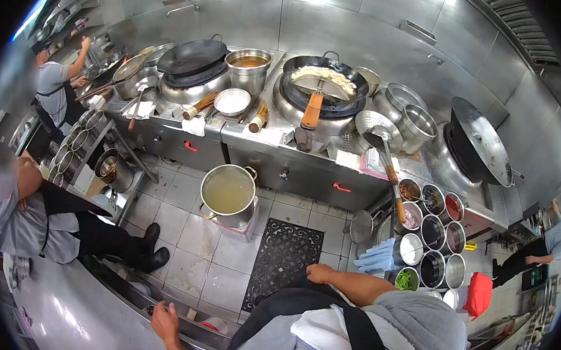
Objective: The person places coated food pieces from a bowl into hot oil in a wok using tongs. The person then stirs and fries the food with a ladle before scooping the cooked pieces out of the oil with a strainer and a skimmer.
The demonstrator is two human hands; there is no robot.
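My left hand (165, 322) hovers by the edge of the steel counter (83, 304) behind me, fingers slightly apart and nothing visible in them. My right hand (318, 273) is held in front of my body above a black floor mat (280, 266), its fingers curled closed with nothing showing in them. Ahead on the range, a wok (295, 62) holds a pale yellow food along its far side. A wide strainer with a wooden handle (312, 109) lies across this wok. On the floor stands a large two-handled pot (227, 194) of cloudy yellowish liquid.
Other woks (194, 58) stand left and right on the range. A perforated ladle (379, 131) rests near steel pots. Several ingredient tins (434, 231) and a blue cloth (377, 255) are at right. One co-worker (30, 216) leans at left; others work at far left and far right.
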